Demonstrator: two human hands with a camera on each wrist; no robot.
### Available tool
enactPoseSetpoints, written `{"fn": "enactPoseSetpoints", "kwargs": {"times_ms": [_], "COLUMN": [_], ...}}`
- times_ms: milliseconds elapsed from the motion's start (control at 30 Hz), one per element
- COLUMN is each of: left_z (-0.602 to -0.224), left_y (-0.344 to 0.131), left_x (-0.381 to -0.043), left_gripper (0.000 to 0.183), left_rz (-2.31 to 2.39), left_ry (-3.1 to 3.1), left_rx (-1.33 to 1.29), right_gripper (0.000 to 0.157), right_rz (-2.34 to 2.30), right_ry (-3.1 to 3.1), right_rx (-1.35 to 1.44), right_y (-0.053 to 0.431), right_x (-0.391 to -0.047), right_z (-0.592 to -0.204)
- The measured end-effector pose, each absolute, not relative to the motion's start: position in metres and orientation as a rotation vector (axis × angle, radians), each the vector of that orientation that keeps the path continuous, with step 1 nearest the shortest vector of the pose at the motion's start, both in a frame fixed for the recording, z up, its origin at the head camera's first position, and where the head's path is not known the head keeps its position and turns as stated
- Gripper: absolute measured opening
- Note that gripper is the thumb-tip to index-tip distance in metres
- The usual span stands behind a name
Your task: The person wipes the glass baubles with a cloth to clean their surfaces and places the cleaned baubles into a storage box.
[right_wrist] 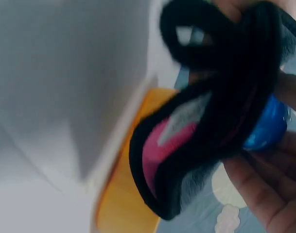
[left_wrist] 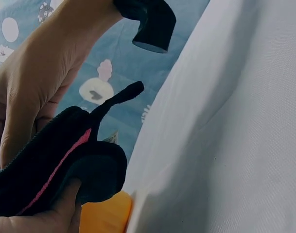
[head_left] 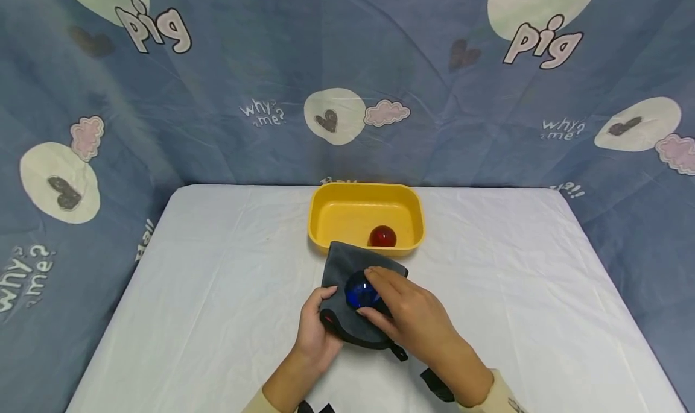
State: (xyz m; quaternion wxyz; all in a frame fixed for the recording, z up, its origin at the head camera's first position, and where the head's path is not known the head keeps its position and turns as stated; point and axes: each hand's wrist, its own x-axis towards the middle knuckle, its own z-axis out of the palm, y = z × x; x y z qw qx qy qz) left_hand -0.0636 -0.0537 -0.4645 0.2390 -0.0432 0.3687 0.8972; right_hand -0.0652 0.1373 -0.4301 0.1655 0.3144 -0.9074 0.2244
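Note:
My left hand (head_left: 316, 331) grips a dark grey folded cloth (head_left: 344, 257) by its left edge, thumb on top. The cloth has black trim, a small loop at its lower corner and a pink inside that shows in the left wrist view at the cloth's edge (left_wrist: 60, 170). On the cloth's upper face lies a shiny blue ball (head_left: 358, 291). Thumb and fingers of my right hand (head_left: 420, 316) curve round the ball's right side and hold it against the cloth. In the right wrist view, the cloth partly hides the blue ball (right_wrist: 270, 127).
Just beyond the cloth stands a yellow tray (head_left: 319, 217), its near rim close to the cloth's far edge. A dark red ball (head_left: 382, 236) lies inside, at the near right. White cloth covers the table (head_left: 228, 280); a patterned blue curtain (head_left: 369, 154) hangs behind and beside it.

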Motion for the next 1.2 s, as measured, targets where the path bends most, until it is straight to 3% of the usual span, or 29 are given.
{"fn": "enactPoseSetpoints", "kwargs": {"times_ms": [567,900,1200], "left_z": [-0.467,-0.465,-0.467], "left_y": [-0.052,-0.056,-0.056], "left_x": [-0.066,-0.07,-0.066], "left_gripper": [0.065,0.065,0.064], "left_rz": [2.468,2.507,2.473], "left_ry": [0.998,0.969,0.972], "left_rx": [-0.149,-0.157,-0.164], "right_gripper": [0.061,0.081,0.066], "right_rz": [0.709,0.797,0.92], "right_ry": [-2.441,-2.541,-2.712], "right_rx": [0.488,0.704,0.893], "right_y": [0.111,0.129,0.14], "right_x": [-0.056,-0.052,-0.064], "right_z": [-0.454,-0.448,-0.426]}}
